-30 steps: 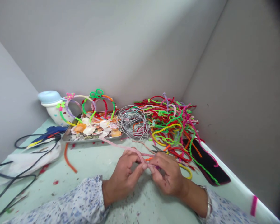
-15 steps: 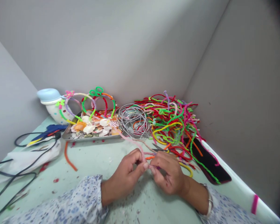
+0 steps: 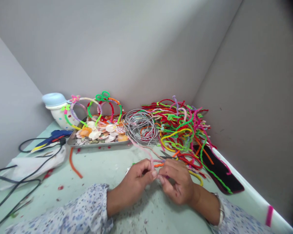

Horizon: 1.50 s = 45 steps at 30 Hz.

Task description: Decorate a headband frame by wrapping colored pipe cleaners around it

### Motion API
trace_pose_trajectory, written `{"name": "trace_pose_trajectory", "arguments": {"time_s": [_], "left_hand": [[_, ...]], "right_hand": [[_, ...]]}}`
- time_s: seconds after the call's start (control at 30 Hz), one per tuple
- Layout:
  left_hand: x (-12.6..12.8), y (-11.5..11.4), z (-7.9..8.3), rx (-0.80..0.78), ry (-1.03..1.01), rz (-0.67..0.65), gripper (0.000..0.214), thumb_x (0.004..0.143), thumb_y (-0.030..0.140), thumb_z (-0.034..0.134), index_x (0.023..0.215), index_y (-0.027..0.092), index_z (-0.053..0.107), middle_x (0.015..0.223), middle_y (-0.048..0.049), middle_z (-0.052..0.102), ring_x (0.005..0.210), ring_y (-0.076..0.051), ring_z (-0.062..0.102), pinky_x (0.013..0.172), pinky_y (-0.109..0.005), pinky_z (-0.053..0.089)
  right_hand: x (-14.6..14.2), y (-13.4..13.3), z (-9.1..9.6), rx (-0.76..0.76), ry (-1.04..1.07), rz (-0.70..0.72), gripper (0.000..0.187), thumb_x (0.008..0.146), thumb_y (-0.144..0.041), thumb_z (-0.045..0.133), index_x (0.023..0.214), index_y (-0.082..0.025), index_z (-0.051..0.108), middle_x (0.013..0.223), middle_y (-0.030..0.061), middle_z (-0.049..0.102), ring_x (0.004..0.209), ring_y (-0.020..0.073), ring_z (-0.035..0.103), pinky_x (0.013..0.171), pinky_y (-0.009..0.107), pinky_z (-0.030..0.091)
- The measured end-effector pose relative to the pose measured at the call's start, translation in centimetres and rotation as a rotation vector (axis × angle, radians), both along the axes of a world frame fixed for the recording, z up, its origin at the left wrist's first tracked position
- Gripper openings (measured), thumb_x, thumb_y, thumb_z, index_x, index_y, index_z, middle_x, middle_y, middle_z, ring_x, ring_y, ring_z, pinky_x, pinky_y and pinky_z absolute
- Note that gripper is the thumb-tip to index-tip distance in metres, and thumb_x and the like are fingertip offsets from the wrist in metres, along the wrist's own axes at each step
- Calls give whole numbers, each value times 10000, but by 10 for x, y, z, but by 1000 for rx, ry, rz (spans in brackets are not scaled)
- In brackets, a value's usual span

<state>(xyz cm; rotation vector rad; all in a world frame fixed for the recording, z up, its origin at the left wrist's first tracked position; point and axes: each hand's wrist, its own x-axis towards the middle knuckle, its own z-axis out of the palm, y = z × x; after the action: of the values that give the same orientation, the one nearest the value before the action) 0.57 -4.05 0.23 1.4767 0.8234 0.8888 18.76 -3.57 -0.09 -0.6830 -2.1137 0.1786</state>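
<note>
In the lower centre of the frame, the left hand and right hand are pinching a pale-pink pipe cleaner between thumbs and fingers; it is probably handling light, soft and bendable, favouring fingertip holds near its lower end.

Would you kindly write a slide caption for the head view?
Left hand and right hand pinch a pink fuzzy stem near a tray of shells and a coil of grey wire.
</note>
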Motion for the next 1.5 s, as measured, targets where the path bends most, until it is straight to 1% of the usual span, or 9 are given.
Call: {"name": "trace_pose_trajectory", "arguments": {"time_s": [0.2, 0.33, 0.43, 0.53, 0.73, 0.93, 1.17, 1.33, 1.5], "left_hand": [[-2, -4, 9, 179, 104, 75, 250, 892, 373, 527, 751, 167, 531, 753, -4, 493, 728, -144, 452, 700, -264, 362], [-4, -4, 12, 259, 109, 80, 257, 936, 331, 444, 796, 161, 577, 818, -28, 529, 789, -160, 497, 745, -277, 381], [-5, -3, 13, 304, 103, 91, 238, 943, 278, 416, 819, 160, 581, 849, -35, 532, 824, -164, 506, 768, -284, 388], [-5, -3, 14, 345, 118, 93, 212, 937, 253, 426, 815, 159, 571, 850, -30, 521, 829, -159, 505, 773, -283, 389], [-4, -2, 13, 356, 176, 87, 217, 930, 255, 443, 760, 159, 537, 784, -10, 494, 751, -139, 484, 702, -262, 377], [-2, -2, 11, 338, 211, 88, 231, 931, 260, 435, 749, 159, 535, 771, -5, 491, 732, -134, 483, 680, -255, 366], [1, -4, 11, 241, 207, 105, 217, 895, 256, 457, 704, 162, 500, 736, 6, 471, 701, -131, 453, 659, -248, 358], [3, -1, 13, 96, 152, 71, 193, 834, 224, 481, 656, 154, 506, 709, 8, 467, 678, -125, 436, 649, -244, 350], [2, 10, 11, -97, 89, -33, 150, 736, 210, 532, 600, 159, 491, 616, 24, 468, 608, -110, 405, 612, -242, 327]], "right_hand": [[-2, -1, 1, 8, 39, -27, 70, 743, -155, 502, 731, -209, 545, 590, 3, 456, 542, 162, 439, 512, 293, 302], [-4, -2, 1, 10, 56, -16, 87, 764, -150, 495, 764, -203, 564, 604, 7, 488, 563, 160, 455, 525, 287, 318], [-5, 0, 1, 16, 95, -4, 93, 773, -142, 487, 774, -193, 565, 604, 11, 502, 559, 156, 449, 527, 282, 317], [-5, 1, 0, 20, 111, -2, 82, 764, -126, 497, 764, -187, 552, 607, 16, 505, 561, 155, 441, 528, 282, 306], [-4, 1, -2, -4, 111, 7, 79, 752, -112, 513, 766, -181, 549, 620, 26, 516, 568, 156, 442, 537, 287, 305], [-4, 0, -1, 13, 81, 13, 76, 742, -122, 514, 768, -177, 557, 617, 25, 506, 568, 157, 449, 532, 285, 307], [-4, 1, -2, 47, 57, 33, 94, 735, -112, 517, 783, -182, 556, 633, 25, 524, 573, 158, 460, 545, 290, 324], [-4, 0, -2, 60, 18, 45, 93, 729, -112, 513, 780, -183, 545, 620, 24, 518, 563, 159, 448, 543, 293, 318], [-4, -1, 1, 82, -26, 65, 101, 737, -113, 495, 784, -188, 545, 613, 20, 524, 560, 159, 452, 538, 292, 307]]}}
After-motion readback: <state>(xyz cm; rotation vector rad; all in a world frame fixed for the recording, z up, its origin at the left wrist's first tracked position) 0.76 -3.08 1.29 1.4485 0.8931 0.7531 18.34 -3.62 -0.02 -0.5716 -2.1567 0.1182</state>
